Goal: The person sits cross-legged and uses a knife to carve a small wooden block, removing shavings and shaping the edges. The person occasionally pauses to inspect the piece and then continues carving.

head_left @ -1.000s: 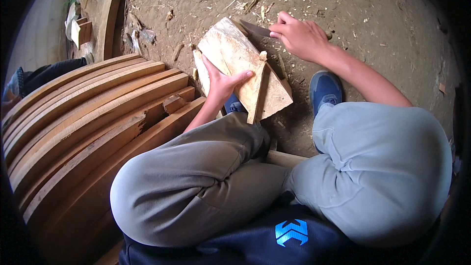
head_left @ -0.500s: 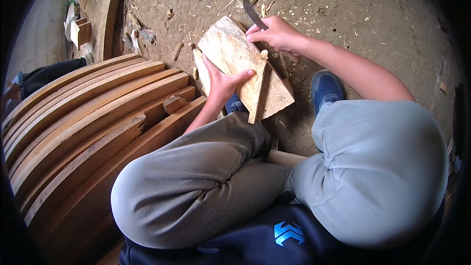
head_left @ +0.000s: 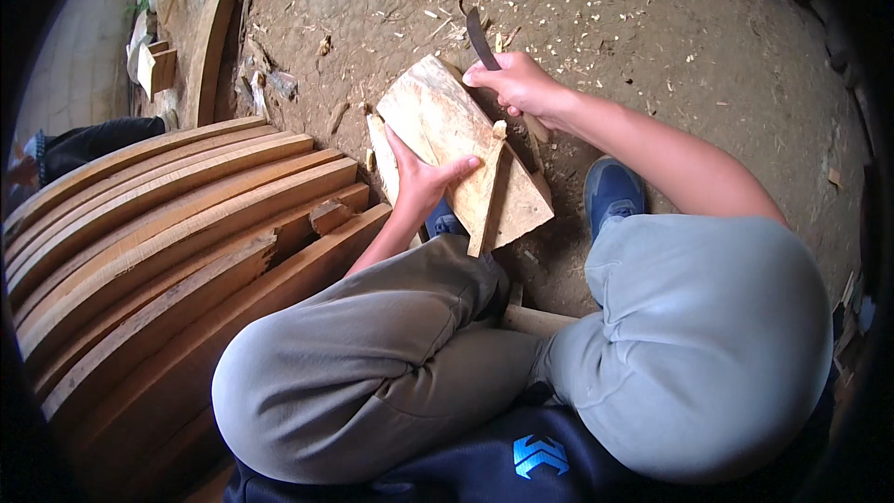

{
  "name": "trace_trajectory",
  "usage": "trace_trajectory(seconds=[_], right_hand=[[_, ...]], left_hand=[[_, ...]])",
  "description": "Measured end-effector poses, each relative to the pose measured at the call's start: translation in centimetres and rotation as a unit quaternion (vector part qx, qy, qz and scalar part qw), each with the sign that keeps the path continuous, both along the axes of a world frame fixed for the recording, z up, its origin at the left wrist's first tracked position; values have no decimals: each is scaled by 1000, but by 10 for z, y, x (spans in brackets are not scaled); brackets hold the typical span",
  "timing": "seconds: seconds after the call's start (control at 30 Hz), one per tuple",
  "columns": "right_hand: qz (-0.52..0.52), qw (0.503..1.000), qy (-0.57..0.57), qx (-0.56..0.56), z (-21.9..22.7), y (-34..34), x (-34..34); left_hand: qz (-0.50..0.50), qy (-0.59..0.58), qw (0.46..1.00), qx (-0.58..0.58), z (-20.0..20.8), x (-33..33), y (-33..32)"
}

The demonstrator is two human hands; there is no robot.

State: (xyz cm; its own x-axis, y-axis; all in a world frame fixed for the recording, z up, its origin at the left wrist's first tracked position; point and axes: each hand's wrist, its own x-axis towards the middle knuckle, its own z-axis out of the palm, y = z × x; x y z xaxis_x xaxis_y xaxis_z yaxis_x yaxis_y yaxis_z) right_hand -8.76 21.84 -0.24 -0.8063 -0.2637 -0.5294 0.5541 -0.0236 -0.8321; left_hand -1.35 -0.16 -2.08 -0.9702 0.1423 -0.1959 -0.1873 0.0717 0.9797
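Pale wood forms the thick block point(head_left: 424, 102) toward the dirt floor's point(head_left: 643, 65) left edge, just beyond the left shoe point(head_left: 444, 221); what supports it is hidden. The left hand point(head_left: 419, 175) clasps it, grip spread wide, thumb across the upper face, fingertips out of sight. A narrow strip point(head_left: 484, 208) slants over the block. The right hand's point(head_left: 521, 88) grip is closed around a knife point(head_left: 480, 37), its dark blade pointing away past the block's far right corner. Planks point(head_left: 186, 214) line the floor's left edge.
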Motion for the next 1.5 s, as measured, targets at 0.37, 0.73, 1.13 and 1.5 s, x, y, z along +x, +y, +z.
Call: trace_trajectory(seconds=[0.37,0.73,1.13,1.5], right_hand=[[70,937,166,299,-10,34,5],[168,956,157,181,8,46,5],[162,914,228,295,30,47,7],[280,789,346,424,47,46,9]], left_hand=[[-6,-32,999,15,13,2,5],[-16,-29,999,8,15,1,8],[-9,-18,1000,14,14,0,8],[-5,-33,999,31,11,1,8]])
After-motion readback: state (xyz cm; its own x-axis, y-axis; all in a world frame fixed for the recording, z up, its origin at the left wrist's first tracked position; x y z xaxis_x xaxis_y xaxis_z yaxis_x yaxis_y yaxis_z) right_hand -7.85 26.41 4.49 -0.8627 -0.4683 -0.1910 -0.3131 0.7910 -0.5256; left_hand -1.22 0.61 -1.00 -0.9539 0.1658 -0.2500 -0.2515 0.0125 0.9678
